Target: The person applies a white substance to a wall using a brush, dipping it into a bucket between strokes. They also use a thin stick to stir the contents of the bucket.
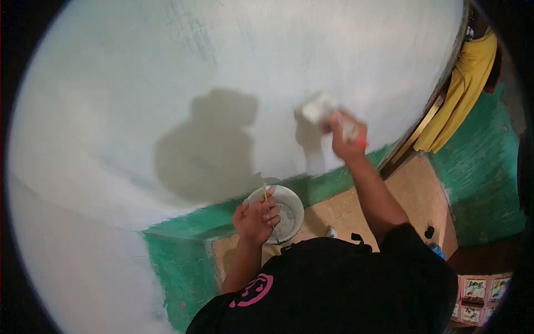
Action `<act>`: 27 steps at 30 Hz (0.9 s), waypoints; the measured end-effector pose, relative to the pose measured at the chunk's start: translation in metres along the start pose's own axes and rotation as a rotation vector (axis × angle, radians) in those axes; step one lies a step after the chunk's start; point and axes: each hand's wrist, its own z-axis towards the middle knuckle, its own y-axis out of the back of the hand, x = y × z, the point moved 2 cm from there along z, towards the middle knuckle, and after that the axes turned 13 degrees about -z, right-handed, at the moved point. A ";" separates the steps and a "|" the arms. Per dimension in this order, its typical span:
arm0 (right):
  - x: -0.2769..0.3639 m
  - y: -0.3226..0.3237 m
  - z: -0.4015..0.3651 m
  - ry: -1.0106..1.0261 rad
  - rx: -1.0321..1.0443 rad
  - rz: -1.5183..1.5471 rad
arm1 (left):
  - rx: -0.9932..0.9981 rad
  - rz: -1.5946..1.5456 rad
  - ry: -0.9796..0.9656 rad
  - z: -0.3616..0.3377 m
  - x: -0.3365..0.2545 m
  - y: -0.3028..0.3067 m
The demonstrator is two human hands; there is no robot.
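My right hand (347,133) is closed round the handle of a paintbrush (319,108), its broad pale head up against the whitish wall (278,61). Both hand and brush are smeared by motion. Lower and to the left, my left hand (256,219) is palm up with curled fingers, holding a thin yellowish stick (265,195). Beneath and beside that hand is a round white bucket (298,206) with greyish-white residue inside. Pale paint covers the upper wall, and a green band (325,186) runs along its bottom.
A yellow cloth (467,83) hangs at the doorway's wooden frame on the right. Beyond it is a green wall (478,189). Tan floor tiles (345,210) lie below. A dark object (429,232) and a blue item (436,250) sit near a patterned cabinet (474,288).
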 end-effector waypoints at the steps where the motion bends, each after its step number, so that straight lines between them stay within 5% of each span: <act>1: 0.025 0.001 0.026 0.045 -0.141 0.128 | 0.017 0.007 0.002 0.000 -0.001 0.000; 6: 0.098 0.020 0.081 0.222 -0.327 0.293 | 0.006 -0.036 0.010 -0.003 -0.002 -0.002; 11: -0.016 -0.015 -0.021 0.300 -0.180 -0.274 | -0.020 -0.045 0.003 -0.001 -0.005 -0.002; 14: -0.064 -0.027 -0.110 -0.085 0.111 -0.193 | -0.046 -0.062 0.020 -0.001 -0.006 0.007; 18: -0.075 -0.025 -0.132 -0.425 0.279 -0.130 | -0.085 -0.015 0.072 0.000 -0.010 0.004; 24: 0.045 0.015 0.004 0.030 -0.156 -0.077 | -0.055 -0.026 0.087 0.004 -0.011 0.004; 27: 0.068 0.020 0.037 0.155 -0.382 0.239 | -0.027 -0.016 0.077 0.004 -0.010 0.004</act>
